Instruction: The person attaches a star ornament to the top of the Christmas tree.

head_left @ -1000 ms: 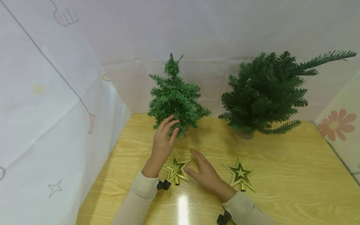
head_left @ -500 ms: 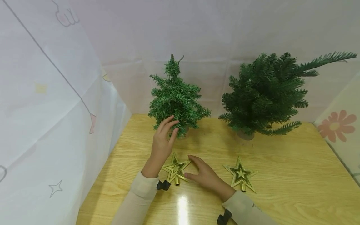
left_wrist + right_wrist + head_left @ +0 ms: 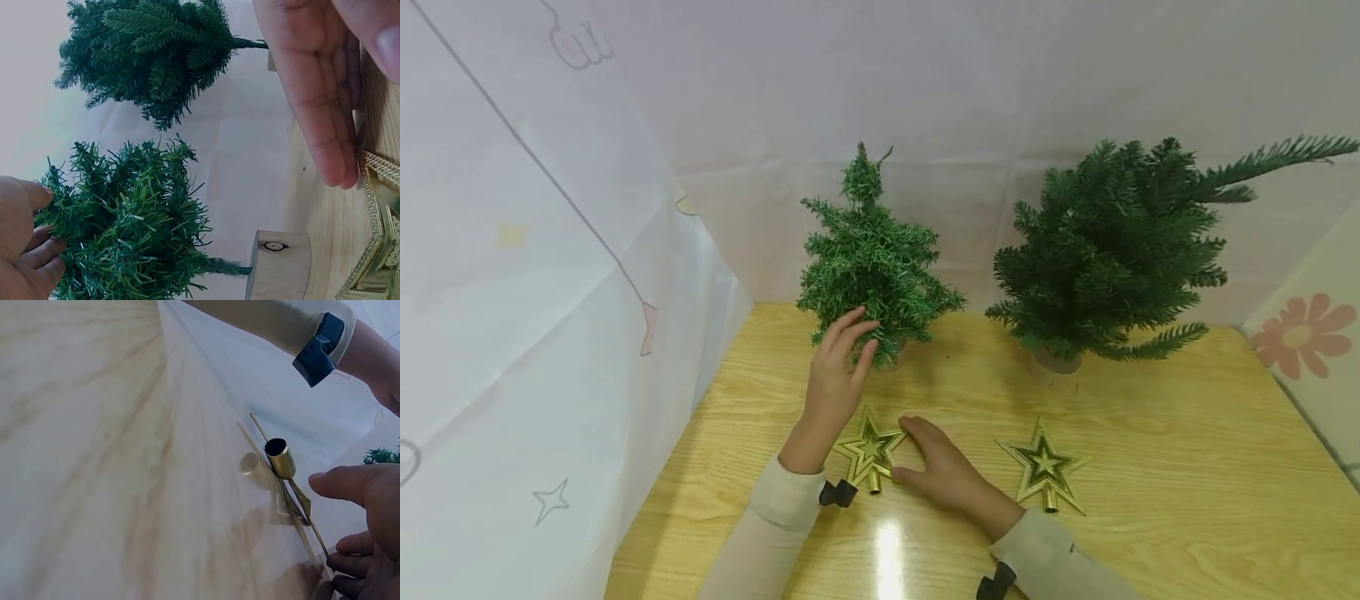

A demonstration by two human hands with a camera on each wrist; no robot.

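A gold star tree topper (image 3: 869, 450) lies flat on the table, its hollow socket toward me. My right hand (image 3: 946, 471) is at its right side, thumb and fingers spread. In the right wrist view the fingertips (image 3: 350, 565) meet one point of the star (image 3: 284, 465), while the thumb stands a little apart. My left hand (image 3: 835, 379) is raised over the table before the smaller green tree (image 3: 872, 262), fingers loosely bent. Its fingertips (image 3: 53, 250) are at the foliage in the left wrist view; whether they press it I cannot tell.
A fuller, darker tree (image 3: 1105, 250) stands at the back right, one long branch sticking out rightward. A second gold star (image 3: 1043, 467) lies on the wooden table (image 3: 1195, 517), right of my right hand. Printed cloth (image 3: 550, 333) hangs along the back and sides.
My right hand has come down slightly, closer to the star, and its fingers now reach the star's right points. The left hand has stayed in place.
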